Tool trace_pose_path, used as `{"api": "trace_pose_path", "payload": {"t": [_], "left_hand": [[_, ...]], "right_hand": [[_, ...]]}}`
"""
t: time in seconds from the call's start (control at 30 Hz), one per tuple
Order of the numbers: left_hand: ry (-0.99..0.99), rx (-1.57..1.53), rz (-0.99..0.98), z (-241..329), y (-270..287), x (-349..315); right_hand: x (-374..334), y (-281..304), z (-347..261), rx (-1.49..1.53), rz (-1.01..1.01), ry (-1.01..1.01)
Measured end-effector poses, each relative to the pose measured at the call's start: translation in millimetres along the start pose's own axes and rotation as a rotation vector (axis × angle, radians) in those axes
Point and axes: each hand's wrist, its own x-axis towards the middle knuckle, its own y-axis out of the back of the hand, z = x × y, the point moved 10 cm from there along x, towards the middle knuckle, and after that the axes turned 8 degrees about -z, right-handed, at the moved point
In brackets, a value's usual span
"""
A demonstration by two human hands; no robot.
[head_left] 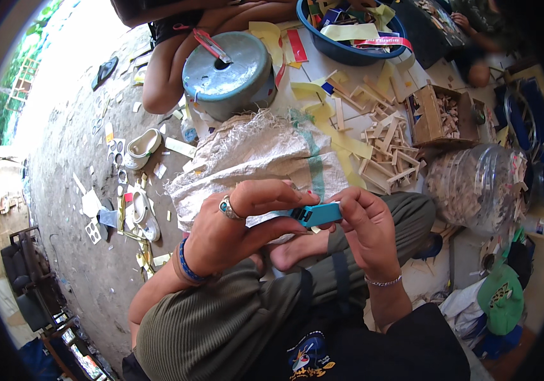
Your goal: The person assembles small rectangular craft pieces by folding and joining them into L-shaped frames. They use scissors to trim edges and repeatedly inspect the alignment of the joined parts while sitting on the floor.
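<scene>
In front of my lap, a small turquoise box-shaped piece (323,215) with black markings on its left end is held between both hands. My left hand (246,213), wearing a ring, grips that marked end between thumb and fingers. On the opposite end, my right hand (368,228) closes with its thumb and fingertips. A whitish woven sack (253,155) with a green stripe lies spread just beyond my hands. My fingers cover part of the piece, so its full shape is hidden.
Loose wooden frames (389,149) are heaped at the right, beside a cardboard box (447,114) of wooden bits and a large clear plastic jar (469,184). A round metal drum (234,73) and a blue basin (354,54) stand farther off. Another person's leg (167,76) is near the drum.
</scene>
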Motion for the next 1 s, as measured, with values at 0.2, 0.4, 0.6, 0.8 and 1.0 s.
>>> {"api": "trace_pose_path", "payload": {"t": [0.2,0.4,0.6,0.8,1.0], "left_hand": [[-0.071,0.250,-0.057,18.0,4.4,11.9],[-0.106,0.223,-0.091,21.8,5.5,14.4],[-0.110,0.163,-0.082,21.2,4.8,13.2],[0.010,0.118,-0.085,10.0,5.6,8.2],[-0.007,0.071,-0.067,8.6,5.7,6.6]], "right_hand": [[0.6,-7.8,4.2,0.145,-0.014,-0.010],[-1.6,-8.7,-7.4,-0.061,0.007,0.043],[-4.6,-12.8,-20.7,-0.156,-0.005,0.132],[-6.4,-14.5,-26.4,-0.201,-0.052,0.183],[-7.1,-11.8,-29.5,-0.315,-0.109,0.291]]}}
